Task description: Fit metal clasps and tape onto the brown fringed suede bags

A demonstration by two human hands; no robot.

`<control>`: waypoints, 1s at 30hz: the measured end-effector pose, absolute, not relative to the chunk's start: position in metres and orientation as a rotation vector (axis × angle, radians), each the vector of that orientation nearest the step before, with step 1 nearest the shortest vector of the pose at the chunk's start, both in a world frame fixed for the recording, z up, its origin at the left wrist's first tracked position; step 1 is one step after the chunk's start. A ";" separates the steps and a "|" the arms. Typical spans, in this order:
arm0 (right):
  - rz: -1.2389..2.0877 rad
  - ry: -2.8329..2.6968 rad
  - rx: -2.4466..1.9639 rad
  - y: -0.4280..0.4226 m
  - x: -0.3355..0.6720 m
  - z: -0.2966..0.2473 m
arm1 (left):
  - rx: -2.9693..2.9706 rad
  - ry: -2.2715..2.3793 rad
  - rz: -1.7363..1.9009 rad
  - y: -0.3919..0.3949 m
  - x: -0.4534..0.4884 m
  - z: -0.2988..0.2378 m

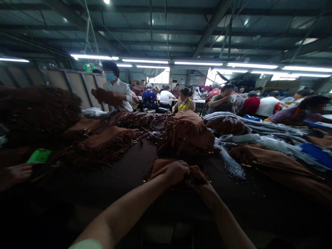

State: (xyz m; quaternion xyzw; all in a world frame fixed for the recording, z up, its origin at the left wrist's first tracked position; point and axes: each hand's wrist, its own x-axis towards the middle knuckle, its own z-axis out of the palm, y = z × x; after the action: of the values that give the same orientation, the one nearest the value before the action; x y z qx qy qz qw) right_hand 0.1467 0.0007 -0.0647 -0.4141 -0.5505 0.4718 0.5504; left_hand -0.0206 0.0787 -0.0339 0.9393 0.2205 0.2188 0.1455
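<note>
A brown suede bag (pixel 159 167) with metal rings along its near edge lies on the dark table in front of me. My left hand (pixel 177 172) lies over its middle, fingers curled onto the suede. Close beside it on the right, my right hand (pixel 203 184) grips the bag's near edge; part of its fingers is hidden by the material and in shadow. A small metal ring (pixel 187 180) shows between the two hands. Just beyond sits a stack of fringed brown bags (pixel 185 133).
More fringed bags (pixel 106 140) lie to the left, near a large brown pile (pixel 38 107). At far left a co-worker's hand (pixel 19 173) touches a green card (pixel 39 156). Brown bags (pixel 280 166) and clear plastic (pixel 233 162) lie right. A person (pixel 118 91) across the table holds brown pieces.
</note>
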 end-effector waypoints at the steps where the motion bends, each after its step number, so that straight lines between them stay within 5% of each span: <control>1: 1.144 -1.258 -0.969 0.001 0.147 -0.067 | 2.687 0.648 0.626 0.074 -0.022 -0.034; 8: 1.284 -1.070 -0.993 0.002 0.147 -0.075 | 2.758 0.929 0.533 0.043 -0.034 -0.032; 19: 1.420 -0.869 -0.914 0.006 0.150 -0.095 | 3.171 0.612 0.439 0.054 -0.025 -0.047; 26: 0.794 -1.436 -1.768 -0.022 0.172 -0.065 | 2.970 0.829 0.494 0.053 -0.023 -0.058; 30: 0.701 -1.708 -1.755 -0.040 0.207 -0.023 | 2.874 0.931 0.495 0.052 -0.021 -0.061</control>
State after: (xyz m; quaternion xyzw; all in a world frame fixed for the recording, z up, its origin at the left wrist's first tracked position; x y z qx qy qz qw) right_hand 0.2066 -0.0403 -0.0229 -0.6587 -0.6411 0.2632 0.2929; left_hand -0.0214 0.0524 -0.0606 0.9381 0.3037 0.1617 0.0400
